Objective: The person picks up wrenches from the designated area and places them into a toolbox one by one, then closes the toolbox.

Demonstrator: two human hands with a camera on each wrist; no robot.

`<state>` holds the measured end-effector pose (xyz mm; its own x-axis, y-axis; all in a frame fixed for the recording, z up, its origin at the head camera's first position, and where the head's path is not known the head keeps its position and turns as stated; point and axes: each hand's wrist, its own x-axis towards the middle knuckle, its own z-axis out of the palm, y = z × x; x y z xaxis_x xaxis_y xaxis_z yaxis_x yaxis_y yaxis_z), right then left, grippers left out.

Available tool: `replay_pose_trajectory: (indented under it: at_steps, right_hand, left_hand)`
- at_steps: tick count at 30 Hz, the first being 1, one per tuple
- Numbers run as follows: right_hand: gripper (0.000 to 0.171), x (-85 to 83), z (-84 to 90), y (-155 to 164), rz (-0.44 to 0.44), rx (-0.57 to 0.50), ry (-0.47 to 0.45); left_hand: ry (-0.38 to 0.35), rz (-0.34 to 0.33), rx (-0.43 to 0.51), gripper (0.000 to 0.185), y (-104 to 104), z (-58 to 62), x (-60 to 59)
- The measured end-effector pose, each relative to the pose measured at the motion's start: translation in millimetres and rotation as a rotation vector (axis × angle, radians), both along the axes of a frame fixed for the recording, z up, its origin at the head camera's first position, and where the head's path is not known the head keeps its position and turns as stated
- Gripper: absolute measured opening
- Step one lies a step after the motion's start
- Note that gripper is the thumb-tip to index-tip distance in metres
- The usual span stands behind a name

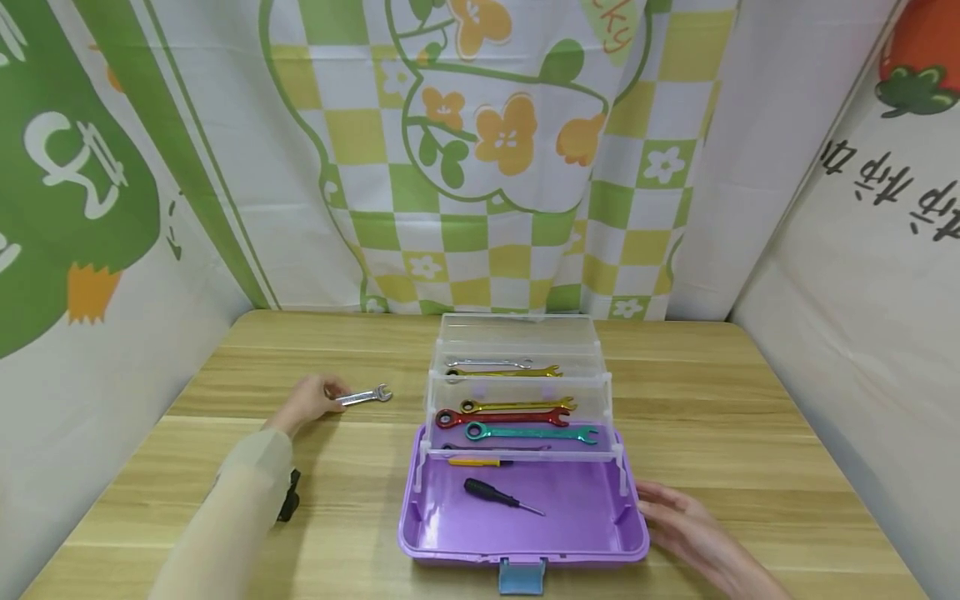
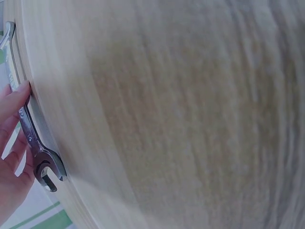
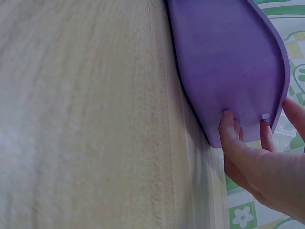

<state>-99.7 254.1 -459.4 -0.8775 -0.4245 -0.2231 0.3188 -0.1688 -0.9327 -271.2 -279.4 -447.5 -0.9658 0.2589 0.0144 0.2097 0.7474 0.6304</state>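
Note:
My left hand (image 1: 313,400) reaches out over the wooden table and pinches one end of a small silver wrench (image 1: 365,396), which lies flat on the wood left of the toolbox. The left wrist view shows the fingers (image 2: 12,102) on the silver wrench's shank (image 2: 32,138). An open purple toolbox (image 1: 585,510) stands in the middle with clear fold-out trays (image 1: 517,387). My right hand (image 1: 678,517) rests with straight fingers against the box's right wall. The right wrist view shows the fingertips (image 3: 228,125) touching the purple wall (image 3: 224,57).
The trays hold yellow (image 1: 517,406), red (image 1: 502,417) and teal (image 1: 532,432) wrenches, with two more in the upper tray (image 1: 498,367). A black screwdriver (image 1: 498,496) lies in the box bottom. Patterned cloth walls close in the table on three sides.

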Motion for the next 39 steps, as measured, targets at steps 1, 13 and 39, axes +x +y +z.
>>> replay_pose_trajectory:
  at_steps: [1,13,39]
  right_hand:
    - [0.036,0.0,0.1,0,0.001,-0.001,0.001]
    - [0.031,0.0,-1.4,1,0.015,-0.040,0.009]
    - [0.035,-0.7,-2.1,0,0.004,-0.021,0.002]
  left_hand:
    - [0.005,0.005,0.005,0.017,0,0.3,0.7]
    - [0.050,-0.033,0.129,0.013,-15,-13.9,-6.7]
    - [0.054,0.030,0.037,0.012,-2,13.0,10.4]
